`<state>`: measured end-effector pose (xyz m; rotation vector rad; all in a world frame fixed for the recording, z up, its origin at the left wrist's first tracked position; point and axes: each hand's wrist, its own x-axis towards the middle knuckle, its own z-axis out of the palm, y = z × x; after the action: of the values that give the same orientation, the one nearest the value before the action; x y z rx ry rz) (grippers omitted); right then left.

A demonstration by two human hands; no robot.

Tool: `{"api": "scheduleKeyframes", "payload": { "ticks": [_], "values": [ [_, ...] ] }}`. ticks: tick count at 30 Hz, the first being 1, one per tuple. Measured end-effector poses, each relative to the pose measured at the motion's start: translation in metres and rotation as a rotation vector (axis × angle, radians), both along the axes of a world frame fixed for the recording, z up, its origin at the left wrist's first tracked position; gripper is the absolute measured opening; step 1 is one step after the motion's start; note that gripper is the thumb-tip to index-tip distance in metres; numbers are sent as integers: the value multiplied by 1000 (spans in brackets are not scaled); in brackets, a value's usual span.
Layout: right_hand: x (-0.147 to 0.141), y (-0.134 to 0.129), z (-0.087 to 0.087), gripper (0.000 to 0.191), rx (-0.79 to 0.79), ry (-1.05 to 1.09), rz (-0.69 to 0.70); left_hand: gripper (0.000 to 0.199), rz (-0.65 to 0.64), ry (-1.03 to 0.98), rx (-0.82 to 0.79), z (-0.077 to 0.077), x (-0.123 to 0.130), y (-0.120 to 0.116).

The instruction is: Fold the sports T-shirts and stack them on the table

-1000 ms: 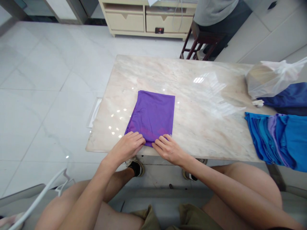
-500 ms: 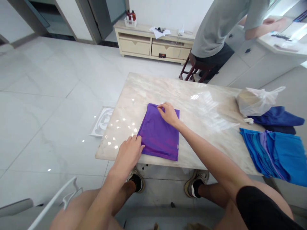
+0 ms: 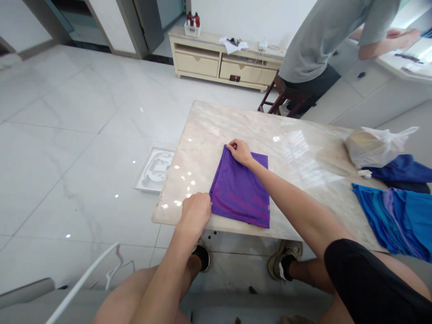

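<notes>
The right hand (image 3: 240, 152) pinches the far edge of the folded purple cloth (image 3: 241, 193) with narrowed fingers; the left hand (image 3: 195, 211), fingers curled, rests against its near side (the marble table (image 3: 216, 121) edge just below).

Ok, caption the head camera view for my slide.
Left hand and right hand on folded purple fabric atop a marble table.
</notes>
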<state>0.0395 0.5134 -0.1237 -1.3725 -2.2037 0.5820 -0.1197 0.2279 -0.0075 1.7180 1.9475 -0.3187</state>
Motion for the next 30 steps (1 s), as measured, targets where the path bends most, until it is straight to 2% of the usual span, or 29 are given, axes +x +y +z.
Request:
{"api": "scheduleKeyframes", "payload": {
  "ticks": [3,7,11,16,20,22,25,27,30],
  "values": [
    [-4,-1,0,19,21,48,-52,37,-11,-47,32,5,0,-2],
    [-15,-2,0,20,47,42,-104,40,57,-27,50,9,0,-2],
    [-23,-6,-1,20,40,14,-133,47,122,-28,32,3,2,2],
    [-26,-12,1,20,16,-10,-147,33,92,-30,49,-8,9,5],
    [-33,-18,7,21,5,-66,-176,35,100,-13,64,-6,10,5],
    [-39,-23,9,19,52,-109,-189,35,101,3,69,-3,10,6],
    [-47,-33,20,24,166,-116,-201,32,23,1,106,6,13,5],
    [-46,-44,35,32,221,-96,-170,30,-36,-19,149,13,19,3],
    [-20,-73,65,33,293,-165,16,30,-92,-37,203,25,28,-2]
  ]
}}
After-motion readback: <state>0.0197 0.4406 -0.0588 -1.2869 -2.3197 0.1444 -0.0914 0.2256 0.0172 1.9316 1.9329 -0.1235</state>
